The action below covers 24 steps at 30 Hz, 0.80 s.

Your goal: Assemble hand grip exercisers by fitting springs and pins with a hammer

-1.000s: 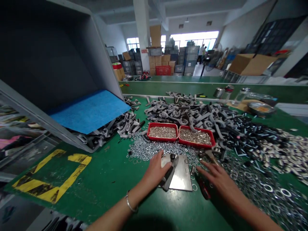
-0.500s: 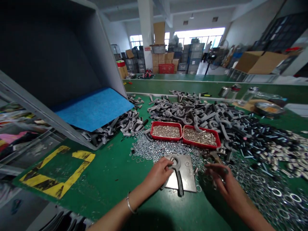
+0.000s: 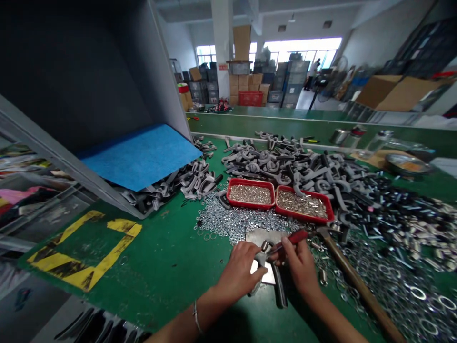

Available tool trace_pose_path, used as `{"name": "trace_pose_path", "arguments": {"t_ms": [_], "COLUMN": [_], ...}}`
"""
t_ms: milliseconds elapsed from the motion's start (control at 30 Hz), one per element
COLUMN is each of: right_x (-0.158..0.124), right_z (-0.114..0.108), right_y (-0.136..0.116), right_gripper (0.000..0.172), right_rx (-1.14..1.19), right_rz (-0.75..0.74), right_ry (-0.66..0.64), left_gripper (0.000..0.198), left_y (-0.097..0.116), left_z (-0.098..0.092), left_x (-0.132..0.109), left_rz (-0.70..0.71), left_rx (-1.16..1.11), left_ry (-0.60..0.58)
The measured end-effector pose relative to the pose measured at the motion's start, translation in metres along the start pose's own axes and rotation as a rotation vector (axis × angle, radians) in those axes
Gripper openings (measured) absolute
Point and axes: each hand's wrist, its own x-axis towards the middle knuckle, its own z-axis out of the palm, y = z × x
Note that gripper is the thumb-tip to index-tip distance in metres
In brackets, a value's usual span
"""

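Observation:
My left hand [image 3: 241,269] is closed around a grey part with a curved head and a black grip [image 3: 280,288], over a flat metal plate [image 3: 255,235]. A short silver cylinder [image 3: 264,246] stands at the part's head. In my right hand [image 3: 302,269] is a red-handled screwdriver [image 3: 299,236], its thin end pointing left toward that head; the fingers partly hide where they meet. To the right of this hand lies a hammer [image 3: 352,276] with a wooden handle.
Two red trays [image 3: 250,206] of small metal pins stand behind the plate, amid loose small rings [image 3: 228,221]. Beyond is a heap of grey parts [image 3: 264,164]. Larger rings [image 3: 416,291] spread at right. A big grey bin [image 3: 167,95] tilts at left.
My right hand has come left to the grey part and now holds the red-handled screwdriver. The hammer's handle now shows at right. My left hand still grips the grey part.

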Motion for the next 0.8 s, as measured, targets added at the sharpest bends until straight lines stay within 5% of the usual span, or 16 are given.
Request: {"name": "trace_pose_path", "arguments": {"t_ms": [400,800], "right_x": [0.004,-0.007], "right_z": [0.005,0.005], "right_y": [0.008,0.006], "right_gripper": [0.029,0.029], "right_rx": [0.004,-0.275], "right_rz": [0.005,-0.1], "right_ry": [0.007,0.033], "left_gripper": [0.039,0.052], "left_y": [-0.014,-0.01], "left_z": [0.008,0.0], "left_x": [-0.008,-0.008], "left_rz": [0.038,0.022], "left_rx": [-0.048,-0.045], "left_ry": [0.029,-0.045]}}
